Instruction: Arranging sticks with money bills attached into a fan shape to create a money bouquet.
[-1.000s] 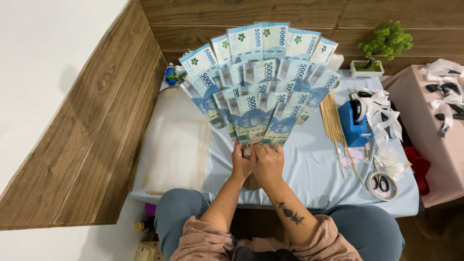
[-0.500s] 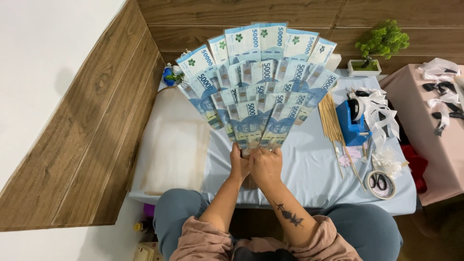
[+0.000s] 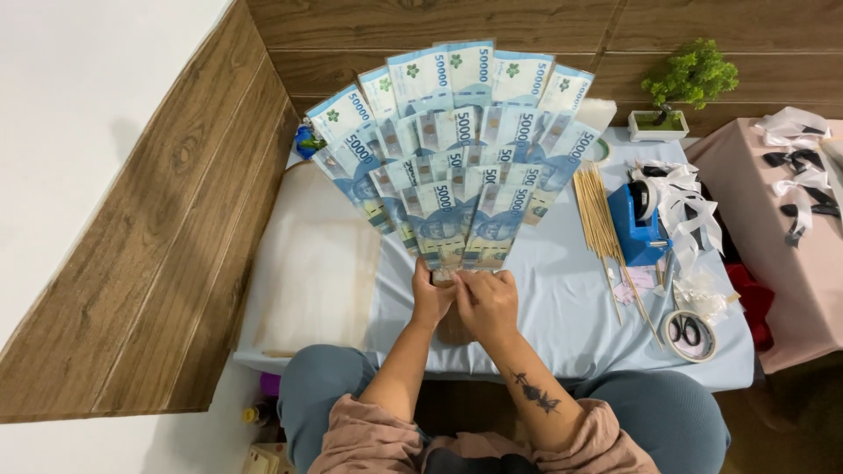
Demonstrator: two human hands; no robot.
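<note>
At the far left a white wall met a band of wood-grain panelling (image 3: 167, 228), and just right of it a cream sheet (image 3: 320, 281) lay on the table (image 3: 562, 325), which was draped in pale blue cloth. Over the middle of the table a fan of blue banknotes (image 3: 452, 149) stood spread in layered tiers, its narrow base pinched just above the table edge. The left hand (image 3: 432, 297) was closed around that base from the left, and the right hand (image 3: 486, 303) was closed on it from the right, fingers curled tight, the two hands touching. The likely trouble lay there: so many notes met at one small point that any slackening of either hand could let the tiers slide or sag out of line. Right of the fan lay a bundle of thin wooden sticks (image 3: 601, 224), then a blue tape dispenser (image 3: 639, 226) amid white ribbon, scissors (image 3: 687, 332) on a tape roll, and a small potted plant (image 3: 687, 86). Furthest right stood a pink-covered surface (image 3: 790, 237) with black and white ribbons.
</note>
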